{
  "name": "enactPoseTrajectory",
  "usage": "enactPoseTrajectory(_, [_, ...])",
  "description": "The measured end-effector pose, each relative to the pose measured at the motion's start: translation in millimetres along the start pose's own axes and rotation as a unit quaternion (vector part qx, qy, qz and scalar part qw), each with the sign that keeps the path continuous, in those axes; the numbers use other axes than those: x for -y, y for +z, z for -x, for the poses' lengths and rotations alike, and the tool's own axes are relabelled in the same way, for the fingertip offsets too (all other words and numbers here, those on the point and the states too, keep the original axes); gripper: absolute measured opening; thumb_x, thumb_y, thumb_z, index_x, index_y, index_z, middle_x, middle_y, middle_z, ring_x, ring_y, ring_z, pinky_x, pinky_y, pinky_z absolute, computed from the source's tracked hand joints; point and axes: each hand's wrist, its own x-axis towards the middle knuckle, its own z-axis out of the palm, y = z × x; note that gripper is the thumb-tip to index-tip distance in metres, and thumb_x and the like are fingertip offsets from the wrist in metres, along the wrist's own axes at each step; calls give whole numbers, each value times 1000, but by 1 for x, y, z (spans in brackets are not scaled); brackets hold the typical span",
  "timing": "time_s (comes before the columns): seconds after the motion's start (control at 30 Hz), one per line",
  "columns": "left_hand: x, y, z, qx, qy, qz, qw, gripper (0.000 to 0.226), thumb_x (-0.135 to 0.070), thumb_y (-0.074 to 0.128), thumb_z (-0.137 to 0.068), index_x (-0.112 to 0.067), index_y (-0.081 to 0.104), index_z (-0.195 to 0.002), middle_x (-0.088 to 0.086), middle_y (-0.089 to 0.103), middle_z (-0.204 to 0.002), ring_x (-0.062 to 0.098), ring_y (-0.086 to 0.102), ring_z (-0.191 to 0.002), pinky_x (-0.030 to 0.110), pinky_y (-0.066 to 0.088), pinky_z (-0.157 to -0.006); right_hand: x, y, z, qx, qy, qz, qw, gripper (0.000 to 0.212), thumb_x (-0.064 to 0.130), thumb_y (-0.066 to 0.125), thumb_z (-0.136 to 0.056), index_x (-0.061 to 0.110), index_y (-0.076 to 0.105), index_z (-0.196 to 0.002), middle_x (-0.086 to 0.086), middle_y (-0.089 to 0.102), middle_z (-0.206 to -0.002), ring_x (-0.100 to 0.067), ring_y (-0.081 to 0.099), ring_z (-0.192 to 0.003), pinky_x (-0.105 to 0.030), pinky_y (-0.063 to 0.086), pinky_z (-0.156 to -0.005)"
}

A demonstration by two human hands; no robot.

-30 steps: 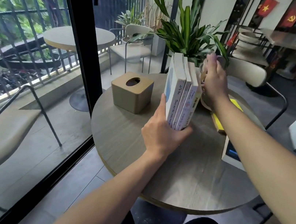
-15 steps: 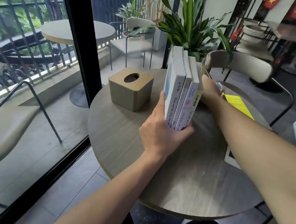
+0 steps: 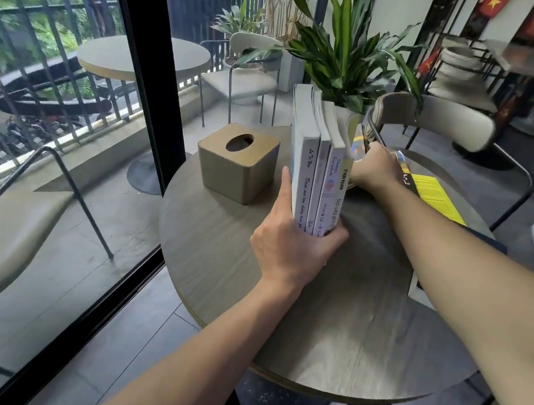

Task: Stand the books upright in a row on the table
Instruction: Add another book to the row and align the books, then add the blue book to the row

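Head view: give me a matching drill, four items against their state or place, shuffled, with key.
Items
1. upright books
2. tissue box
3. yellow book
4. right hand

States
A. lying flat at the table's far right
B. standing left of the book row, apart from it
C. held at the base by the left hand
D. reaching behind the row, by a colourful book

Pairs: 1-C, 2-B, 3-A, 4-D
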Motion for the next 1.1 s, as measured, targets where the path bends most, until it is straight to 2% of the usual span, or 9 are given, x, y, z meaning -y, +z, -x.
enactPoseTrajectory(0.17, [0,-1,1,-4,-3,2,1000,109,-64,59,-56,-19,43,-155,-4,75,-107,25,69,-85,32,53,-68,0,0,2,-27,26,18,999,40,33,61,-88,2,59,-114,-21,60,-126,-39,57,-116,-40,46,-88])
enactPoseTrajectory(0.3, [-1,-2,1,-3,-2,1,1000,109,-64,58,-56,-20,43,-155,-4,75,-110,24,69,-86,32,53,-68,5,2,7,-54,38,40,997,40,32,57,-95,-1,59,-117,-22,59,-127,-39,57,-117,-40,46,-89])
enactPoseTrajectory(0.47, [-2,-1,1,4,-7,0,1000,110,-64,56,-55,-21,42,-155,-4,74,-115,26,70,-89,35,54,-70,6,1,8,-75,46,74,993,26,12,59,-92,-1,61,-114,-21,60,-126,-37,57,-117,-39,47,-90])
enactPoseTrajectory(0.6, [-3,-2,1,5,-11,7,1000,110,-64,56,-54,-23,42,-155,-6,73,-119,25,69,-93,35,54,-71,0,-7,4,-70,54,80,993,26,3,56,-88,-1,60,-114,-22,60,-125,-39,57,-117,-39,47,-92])
enactPoseTrajectory(0.73, [-2,-2,1,2,-3,1,1000,110,-64,57,-55,-22,42,-155,-7,72,-121,24,70,-94,35,55,-71,-1,-24,2,-73,63,35,995,26,4,57,-86,1,59,-112,-21,60,-123,-39,57,-113,-38,47,-84])
enactPoseTrajectory(0.87, [-2,-1,0,4,-6,3,1000,108,-65,57,-55,-23,44,-154,-6,72,-122,24,69,-94,34,54,-72,-6,-37,11,-138,34,-63,988,37,7,54,-91,1,48,-127,-18,50,-136,-36,49,-124,-38,41,-95])
enactPoseTrajectory(0.93, [-1,-1,1,8,-5,4,1000,108,-65,58,-55,-23,44,-154,-5,72,-121,24,70,-93,34,53,-72,-12,-38,23,-172,-9,-121,978,37,9,52,-94,0,43,-129,-18,48,-136,-34,49,-123,-36,39,-93])
enactPoseTrajectory(1.03, [-1,-3,1,6,4,2,1000,106,-66,59,-58,-22,45,-153,-5,72,-122,23,70,-93,32,53,-72,-21,-32,49,-197,-55,-202,958,33,11,48,-97,-3,39,-125,-19,53,-125,-33,54,-111,-35,38,-79])
enactPoseTrajectory(1.1, [-2,-4,1,6,14,4,1000,107,-66,60,-59,-21,43,-155,-6,72,-123,23,70,-94,32,53,-72,-27,-25,69,-206,-72,-229,949,30,10,45,-98,-3,37,-124,-17,57,-111,-31,57,-96,-30,30,-65])
